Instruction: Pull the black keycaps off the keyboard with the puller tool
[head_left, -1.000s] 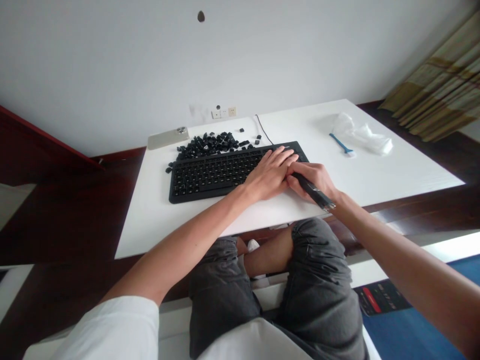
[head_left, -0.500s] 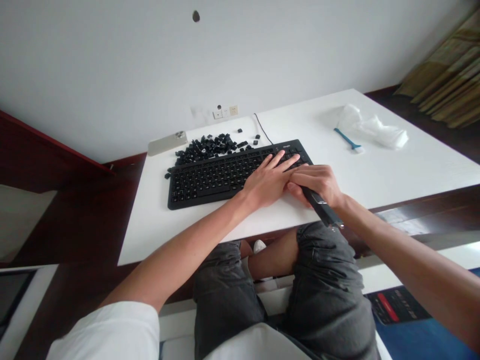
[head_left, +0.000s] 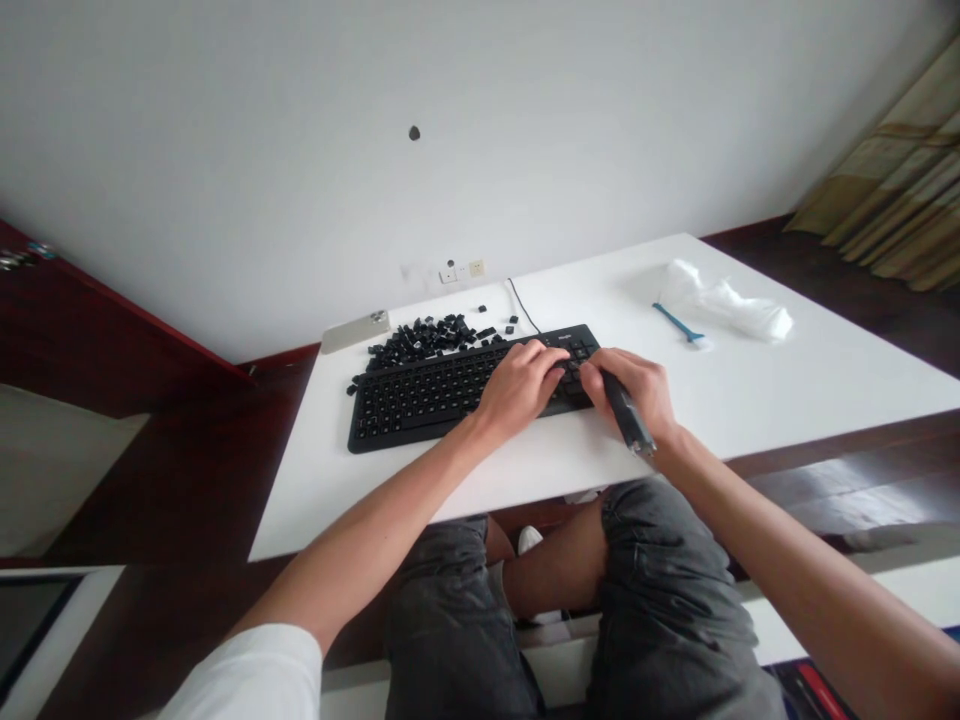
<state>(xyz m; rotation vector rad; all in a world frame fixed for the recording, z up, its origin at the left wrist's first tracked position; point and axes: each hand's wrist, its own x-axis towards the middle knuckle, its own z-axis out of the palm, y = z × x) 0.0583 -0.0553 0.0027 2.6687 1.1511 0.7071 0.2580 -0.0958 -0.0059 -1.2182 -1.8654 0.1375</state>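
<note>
A black keyboard (head_left: 420, 405) lies on the white table, with most of its left and middle part stripped of keycaps. My left hand (head_left: 521, 380) rests over its right-hand section, fingers bent and somewhat apart, with nothing visible in them. Close beside it, at the keyboard's right end, my right hand (head_left: 634, 385) is closed around a black stick-like tool (head_left: 627, 415). The tool's blunt rear end, with small metal bits, points toward me; its front tip is hidden by my fingers. Behind the keyboard lies a heap of loose black keycaps (head_left: 420, 340).
A phone (head_left: 356, 330) lies at the back left of the white table (head_left: 847, 375). To the right are a blue-handled brush (head_left: 677, 322) and a crumpled clear plastic bag (head_left: 727, 300). The keyboard's cable (head_left: 523, 305) runs back toward the wall.
My left hand has drawn back to the left from my right hand, and its fingers have bent. My right hand still holds the tool. The camera view has tilted up.
</note>
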